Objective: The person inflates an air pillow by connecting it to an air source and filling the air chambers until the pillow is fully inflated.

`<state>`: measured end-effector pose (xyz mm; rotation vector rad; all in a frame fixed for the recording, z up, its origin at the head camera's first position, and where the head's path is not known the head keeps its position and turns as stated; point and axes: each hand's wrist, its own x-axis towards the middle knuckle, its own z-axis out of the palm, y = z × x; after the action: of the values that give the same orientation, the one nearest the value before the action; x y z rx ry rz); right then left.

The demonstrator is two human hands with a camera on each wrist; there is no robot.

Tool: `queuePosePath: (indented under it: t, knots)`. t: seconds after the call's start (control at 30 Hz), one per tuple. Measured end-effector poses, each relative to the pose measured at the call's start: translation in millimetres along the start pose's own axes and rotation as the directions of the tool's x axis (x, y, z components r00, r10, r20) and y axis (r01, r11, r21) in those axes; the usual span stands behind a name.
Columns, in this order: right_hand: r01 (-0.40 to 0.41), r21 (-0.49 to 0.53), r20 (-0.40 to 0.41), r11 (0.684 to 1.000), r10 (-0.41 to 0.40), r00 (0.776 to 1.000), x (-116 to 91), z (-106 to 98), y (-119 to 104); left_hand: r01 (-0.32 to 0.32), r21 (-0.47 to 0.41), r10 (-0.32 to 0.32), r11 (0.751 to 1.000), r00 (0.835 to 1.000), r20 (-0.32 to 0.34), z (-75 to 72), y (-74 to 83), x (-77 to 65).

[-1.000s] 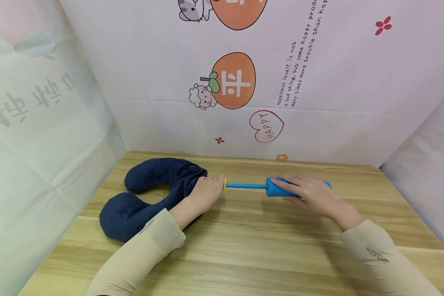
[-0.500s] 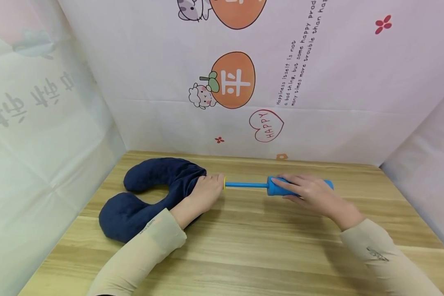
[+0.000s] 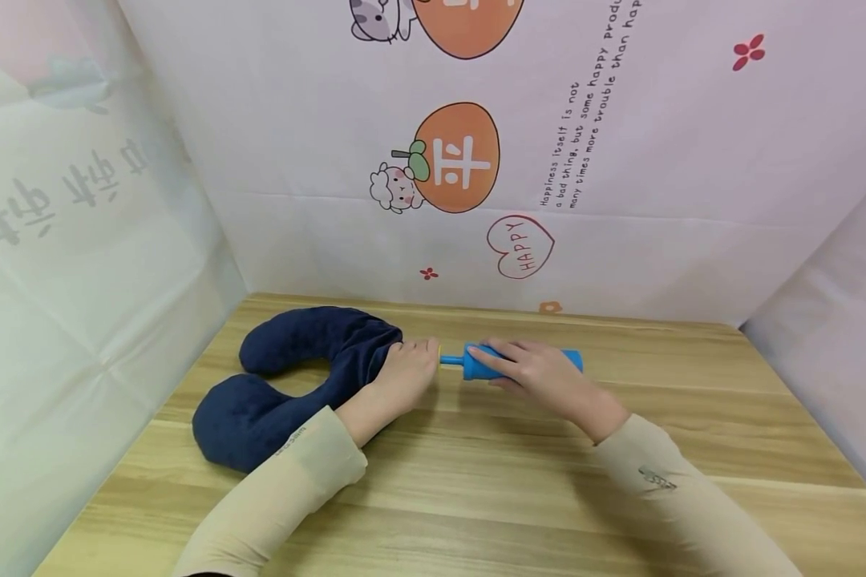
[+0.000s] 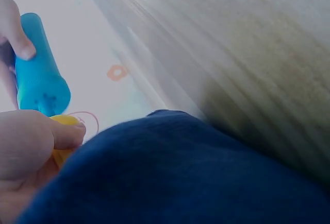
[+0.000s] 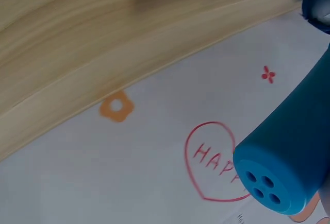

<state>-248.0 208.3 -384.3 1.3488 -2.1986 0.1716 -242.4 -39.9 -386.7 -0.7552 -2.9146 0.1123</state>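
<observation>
In the head view a blue hand pump [image 3: 572,361] lies level over the table, its thin rod pointing left. My right hand [image 3: 541,377] grips the pump's barrel from above. My left hand [image 3: 404,373] holds the yellow end of the rod, seen in the left wrist view as a yellow piece [image 4: 64,121] under the thumb. Only a short length of rod shows between yellow end and barrel. A dark blue U-shaped neck pillow [image 3: 231,417] lies to the left, its gathered curve against my left hand. Several small holes show in the barrel's end face [image 5: 263,185] in the right wrist view.
The wooden table [image 3: 491,497] carries the pillow near its left back corner. A white printed cloth [image 3: 317,160] rises behind the table's back edge, with more cloth at both sides.
My right hand has pushed the pump's barrel left toward my left hand, so the exposed rod has become much shorter. The left hand and pillow have hardly moved.
</observation>
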Motion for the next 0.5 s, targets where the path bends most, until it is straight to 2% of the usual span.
queuePosePath:
  t: [0.1, 0.23, 0.33, 0.5]
  knots:
    - [-0.011, -0.005, 0.017, 1.000, 0.011, 1.000, 12.0, 5.1, -7.5, 0.001, -0.019, -0.001, 1.000, 1.000, 0.007, 0.3, 0.9, 0.3]
    - [-0.027, -0.009, 0.024, 1.000, 0.028, 0.999, 22.4, 9.2, -14.5, -0.019, -0.021, 0.018, 1.000, 1.000, -0.023, 2.4, -0.2, -0.2]
    - [-0.032, -0.012, 0.023, 0.999, 0.032, 0.999, 24.3, 9.6, -16.6, -0.035, -0.018, 0.034, 0.999, 0.999, -0.041, 2.9, -2.6, -1.5]
    - [-0.041, -0.017, 0.029, 0.999, 0.041, 0.999, 20.2, 5.2, -15.0, -0.050, -0.043, 0.049, 0.998, 0.998, -0.029, 1.9, -7.4, -2.7]
